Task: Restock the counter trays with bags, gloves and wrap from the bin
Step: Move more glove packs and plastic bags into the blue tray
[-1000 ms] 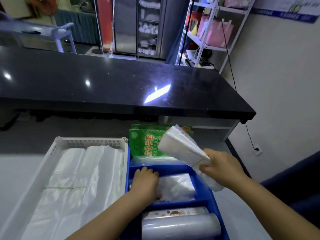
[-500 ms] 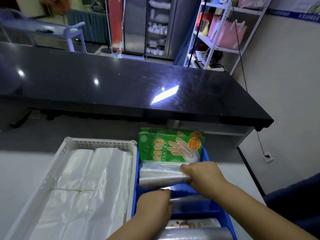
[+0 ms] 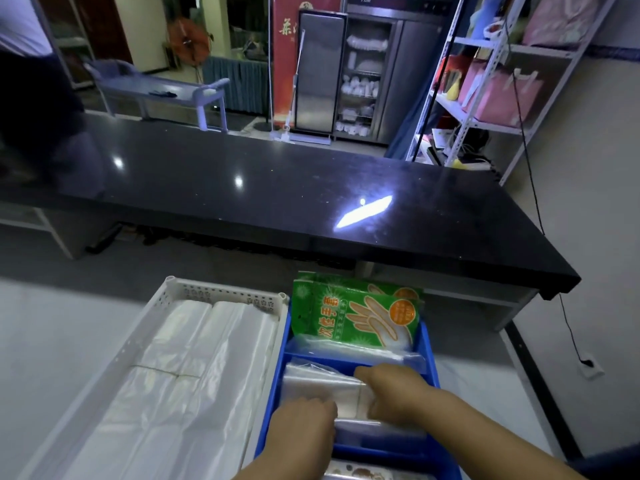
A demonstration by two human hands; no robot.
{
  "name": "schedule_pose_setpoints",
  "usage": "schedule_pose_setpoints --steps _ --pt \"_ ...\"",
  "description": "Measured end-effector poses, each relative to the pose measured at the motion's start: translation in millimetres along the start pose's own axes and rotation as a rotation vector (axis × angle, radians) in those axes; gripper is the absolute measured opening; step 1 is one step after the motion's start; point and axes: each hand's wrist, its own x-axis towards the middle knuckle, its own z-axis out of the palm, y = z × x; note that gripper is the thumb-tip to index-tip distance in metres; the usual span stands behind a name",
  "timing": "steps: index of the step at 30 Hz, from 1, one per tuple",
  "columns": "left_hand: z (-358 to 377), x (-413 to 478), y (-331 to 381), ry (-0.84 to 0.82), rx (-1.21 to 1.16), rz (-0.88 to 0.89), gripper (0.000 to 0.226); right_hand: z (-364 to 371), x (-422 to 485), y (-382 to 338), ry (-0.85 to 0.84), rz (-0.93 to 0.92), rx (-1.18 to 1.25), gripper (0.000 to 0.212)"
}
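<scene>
Two trays stand side by side on the pale worktop (image 3: pixel 52 341) in front of you, just touching, with the long black counter (image 3: pixel 277 202) across the view beyond them and a metal shelf rack (image 3: pixel 485 98) against the wall at far right; the white tray (image 3: pixel 221 292), the larger, sits on the left and is filled with flat white bags (image 3: pixel 180 393), folded and lying lengthwise; the blue tray (image 3: pixel 429 351) on the right is split by cross walls into compartments.

Far compartment: green glove packet (image 3: pixel 353 313) standing up, tilted back against the far wall.

Middle compartment: clear bag pack (image 3: pixel 318 382) lying flat, reaching from the left wall across to your hands.

Your right hand (image 3: pixel 394 393) lies over the right end of the clear bag pack, fingers curled round it and thumb on its near side; it grips the pack.

Your left hand (image 3: pixel 304 427) is at the near left edge of the same pack, knuckles up and fingers bent downward; fingertips hidden, so cannot tell whether it grips or only presses.

Near compartment: top of a wrap roll (image 3: pixel 360 474) just visible at the bottom edge, between your forearms.
</scene>
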Motion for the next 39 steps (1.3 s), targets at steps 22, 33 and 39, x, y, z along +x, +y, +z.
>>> schedule_pose_setpoints --steps 22,33,39 --pt "-1 36 -37 0.283 0.401 0.192 0.051 28 -20 44 0.301 -0.158 0.053 0.056" --pt "2 40 -29 0.306 0.312 0.239 0.055 29 -29 44 0.344 -0.116 0.010 0.071" --pt "-2 39 -33 0.304 0.385 0.270 0.047 28 -29 39 0.266 -0.040 0.058 0.040"
